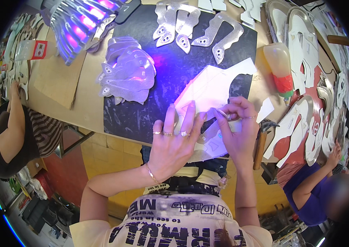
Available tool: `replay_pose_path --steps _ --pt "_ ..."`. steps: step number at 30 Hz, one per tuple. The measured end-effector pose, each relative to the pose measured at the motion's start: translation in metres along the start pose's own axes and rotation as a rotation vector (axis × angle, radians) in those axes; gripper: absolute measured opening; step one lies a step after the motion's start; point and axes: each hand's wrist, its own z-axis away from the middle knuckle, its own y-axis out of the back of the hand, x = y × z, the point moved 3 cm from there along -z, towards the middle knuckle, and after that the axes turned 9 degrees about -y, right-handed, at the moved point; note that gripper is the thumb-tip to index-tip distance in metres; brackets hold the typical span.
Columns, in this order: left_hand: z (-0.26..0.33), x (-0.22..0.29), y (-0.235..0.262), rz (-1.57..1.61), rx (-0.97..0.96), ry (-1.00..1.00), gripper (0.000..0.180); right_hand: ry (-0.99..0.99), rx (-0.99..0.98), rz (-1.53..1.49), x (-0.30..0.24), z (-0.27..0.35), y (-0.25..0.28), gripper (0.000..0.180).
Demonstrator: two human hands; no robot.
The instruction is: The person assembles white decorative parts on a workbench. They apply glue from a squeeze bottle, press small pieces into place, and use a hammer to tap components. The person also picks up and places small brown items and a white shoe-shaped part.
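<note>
A pale, cut shoe-upper piece (pixel 212 84) with fine marked lines lies on the dark work mat (pixel 125 119), its near part reaching over the table edge. My left hand (pixel 172 138) rests on its left side with the fingers stretched out; the thumb reaches toward my other hand. With thumb and fingers closed, my right hand (pixel 238 123) pinches a thin edge of the same piece at its middle. Part of that edge is hidden by the fingers. Left of my hands sits a pile of grey, glittery shoe-upper pieces (pixel 129 70).
A ribbed lamp (pixel 80 26) shines purple over the mat's far left. More glittery pieces (pixel 178 24) lie at the back. A bottle with a red lower part (pixel 279 68) and a wooden-handled hammer (pixel 260 150) are at the right. People work at both sides.
</note>
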Motion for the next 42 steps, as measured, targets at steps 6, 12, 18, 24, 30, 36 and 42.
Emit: replay_pose_path --steps 6,12,18,24,30,36,42 --pt "-0.003 -0.006 -0.001 0.062 0.045 0.030 0.061 -0.002 -0.047 -0.001 -0.001 -0.007 0.001 0.051" --pt "-0.014 -0.009 0.000 0.083 -0.015 0.008 0.070 0.002 -0.042 0.021 -0.002 -0.010 0.001 0.052" --pt "-0.018 -0.013 0.006 0.137 -0.051 -0.009 0.070 0.102 0.117 0.161 -0.005 -0.005 0.008 0.026" --pt "-0.016 -0.012 0.003 0.115 -0.069 -0.011 0.068 0.051 0.180 0.171 -0.001 -0.008 0.014 0.018" --pt "-0.017 -0.009 0.006 0.103 -0.054 0.001 0.064 0.095 0.228 0.248 0.002 -0.006 0.008 0.017" --pt "-0.029 -0.004 0.002 0.291 -0.024 -0.008 0.062 0.186 0.178 0.292 0.004 -0.008 0.009 0.024" --pt "-0.035 -0.004 -0.015 0.350 0.028 -0.027 0.063 0.211 0.172 0.348 0.002 -0.004 0.009 0.026"
